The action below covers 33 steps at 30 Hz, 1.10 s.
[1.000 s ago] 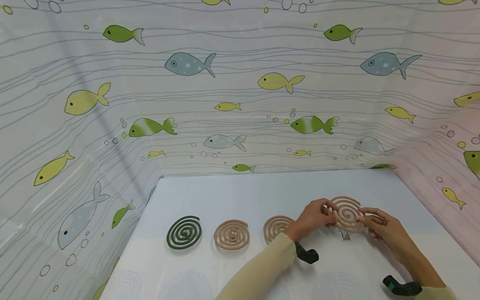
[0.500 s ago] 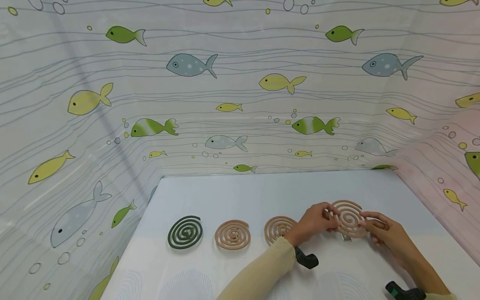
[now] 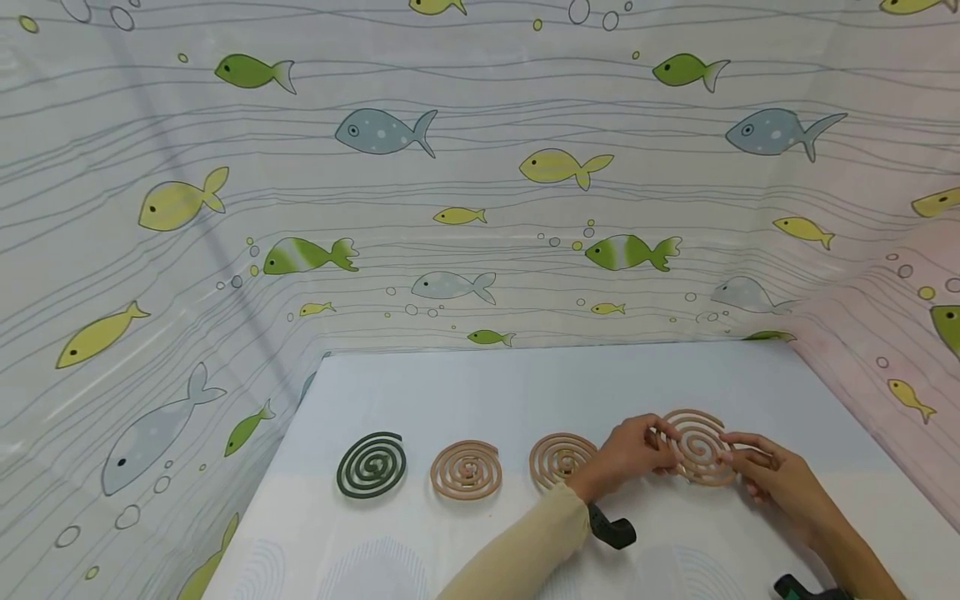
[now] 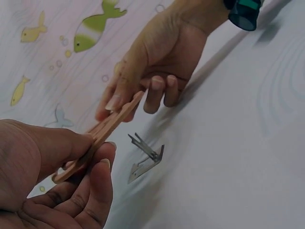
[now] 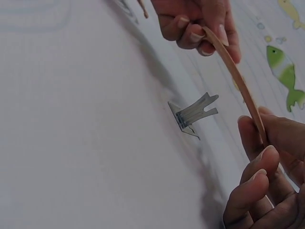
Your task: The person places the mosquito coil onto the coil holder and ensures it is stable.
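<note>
A brown mosquito coil (image 3: 701, 451) is pinched at its opposite edges by both hands. My left hand (image 3: 628, 452) grips its left side between thumb and fingers, and my right hand (image 3: 780, 479) grips the right side. Beneath the coil a small metal coil stand (image 5: 196, 112) stands on the table with its forked prong pointing up. The wrist views show a gap between the coil and this stand (image 4: 146, 156). From the head view the coil hides most of the stand.
To the left, a dark green coil (image 3: 372, 465) and two brown coils, one in the middle (image 3: 466, 470) and one partly behind the left wrist (image 3: 558, 458), form a row on the white table (image 3: 420, 392). A fish-patterned sheet (image 3: 480, 242) hangs around the table.
Both hands have moved the coil slightly toward the near side and down over the stand, which showed below the coil earlier. Their pinch stays the same.
</note>
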Each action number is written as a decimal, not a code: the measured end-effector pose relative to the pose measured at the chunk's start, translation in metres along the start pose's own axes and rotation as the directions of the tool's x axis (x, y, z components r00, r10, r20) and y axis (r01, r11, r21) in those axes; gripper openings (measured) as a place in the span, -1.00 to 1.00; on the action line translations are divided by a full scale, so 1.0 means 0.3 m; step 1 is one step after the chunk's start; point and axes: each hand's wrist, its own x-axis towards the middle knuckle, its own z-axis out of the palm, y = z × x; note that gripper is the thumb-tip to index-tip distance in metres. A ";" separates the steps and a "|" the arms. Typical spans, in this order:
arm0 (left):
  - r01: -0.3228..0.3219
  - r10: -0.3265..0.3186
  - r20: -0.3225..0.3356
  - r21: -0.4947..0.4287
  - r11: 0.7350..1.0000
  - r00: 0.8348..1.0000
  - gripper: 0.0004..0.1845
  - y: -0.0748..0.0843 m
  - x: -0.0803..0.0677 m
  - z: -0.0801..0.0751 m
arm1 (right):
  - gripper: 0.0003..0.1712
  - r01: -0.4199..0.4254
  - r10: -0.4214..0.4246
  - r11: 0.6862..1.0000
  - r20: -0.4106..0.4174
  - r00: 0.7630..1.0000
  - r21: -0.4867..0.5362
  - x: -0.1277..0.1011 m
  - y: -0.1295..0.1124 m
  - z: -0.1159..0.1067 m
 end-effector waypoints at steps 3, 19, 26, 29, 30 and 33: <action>-0.003 0.003 0.002 0.004 1.000 1.000 -0.78 -0.011 -0.001 0.005 | -0.56 -0.016 0.016 1.000 -0.002 1.000 -0.012 -0.007 0.004 0.000; 0.005 -0.005 0.001 -0.009 1.000 1.000 -0.79 -0.028 -0.021 0.021 | -0.60 -0.011 0.011 1.000 0.001 1.000 -0.013 -0.032 0.022 0.000; 0.022 -0.023 -0.018 -0.016 1.000 1.000 -0.77 -0.030 -0.032 0.035 | -0.58 -0.034 0.034 0.999 0.009 0.999 -0.029 -0.040 0.021 -0.004; 0.031 -0.031 -0.020 -0.020 0.999 0.999 -0.77 -0.028 -0.036 0.038 | -0.59 -0.034 0.034 0.999 0.010 0.999 -0.024 -0.043 0.022 -0.004; 0.034 -0.034 -0.020 -0.021 0.999 0.999 -0.77 -0.028 -0.037 0.039 | -0.60 -0.033 0.033 0.999 0.009 0.999 -0.024 -0.044 0.022 -0.004; 0.043 -0.043 -0.017 -0.028 0.999 0.999 -0.77 -0.026 -0.041 0.040 | -0.60 -0.033 0.033 0.999 0.006 0.999 -0.027 -0.046 0.024 -0.004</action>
